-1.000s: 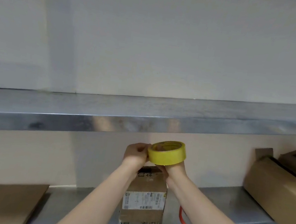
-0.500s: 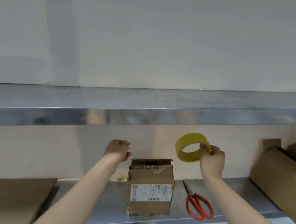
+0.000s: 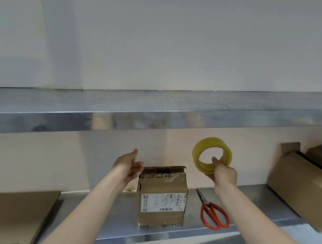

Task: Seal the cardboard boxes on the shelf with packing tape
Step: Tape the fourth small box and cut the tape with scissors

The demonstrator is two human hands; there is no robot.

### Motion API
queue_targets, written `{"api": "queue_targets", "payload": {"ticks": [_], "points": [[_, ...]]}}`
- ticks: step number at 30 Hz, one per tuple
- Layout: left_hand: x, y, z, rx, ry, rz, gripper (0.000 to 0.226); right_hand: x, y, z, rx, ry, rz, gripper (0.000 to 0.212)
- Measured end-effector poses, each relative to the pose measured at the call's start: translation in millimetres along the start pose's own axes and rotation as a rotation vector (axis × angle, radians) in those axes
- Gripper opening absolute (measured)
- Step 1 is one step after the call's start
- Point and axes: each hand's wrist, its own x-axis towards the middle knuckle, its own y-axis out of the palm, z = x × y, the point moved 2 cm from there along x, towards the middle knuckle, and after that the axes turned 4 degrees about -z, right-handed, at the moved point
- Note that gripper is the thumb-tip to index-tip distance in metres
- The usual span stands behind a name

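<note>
Fingers (image 3: 211, 174) of our right hand (image 3: 225, 174) curl under the lower rim of the yellow tape roll (image 3: 211, 142), with the thumb hooked through its core. We hold the roll in the air, its open face towards us, to the right of the small cardboard box (image 3: 163, 196) and above the red scissors (image 3: 214, 215). Half a second ago we pinched the roll at its right side; now it stands above the hand. A second ago both hands held it together in front of the box.

Our left hand (image 3: 127, 166) has changed more. It was loosely curled before, and now its fingers are stretched out and hold nothing. They lie just beside the box's upper left corner; whether they touch it we cannot tell.

The box stands upright on the lower shelf (image 3: 123, 217), label facing us, with a top flap partly raised. The scissors lie just to its right. A large box (image 3: 300, 191) sits at the far right and flat cardboard (image 3: 10, 214) at the left.
</note>
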Motion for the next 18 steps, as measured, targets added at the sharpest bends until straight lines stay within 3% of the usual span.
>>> {"api": "queue_targets", "payload": {"ticks": [3, 7, 10, 14, 18], "points": [[0.3, -5.1, 6.4, 0.094, 0.040, 0.064, 0.010, 1.9, -4.0, -1.1, 0.077, 0.081, 0.023, 0.024], [-2.0, -4.5, 17.5, 0.081, 0.094, 0.187, 0.010, -3.6, 1.3, -9.9, 0.242, 0.232, 0.118, 0.046], [-5.4, -2.3, 17.9, 0.065, 0.127, 0.189, 0.010, -10.1, 7.2, -18.4, 0.236, 0.324, 0.184, 0.055], [-1.5, -6.0, 23.6, 0.184, 0.189, 0.136, 0.012, -13.0, 12.1, -18.8, 0.309, 0.258, 0.198, 0.035], [1.9, -2.9, 32.4, 0.185, 0.204, 0.111, 0.011, -9.6, 11.6, -23.1, 0.177, 0.098, 0.184, 0.044]]}}
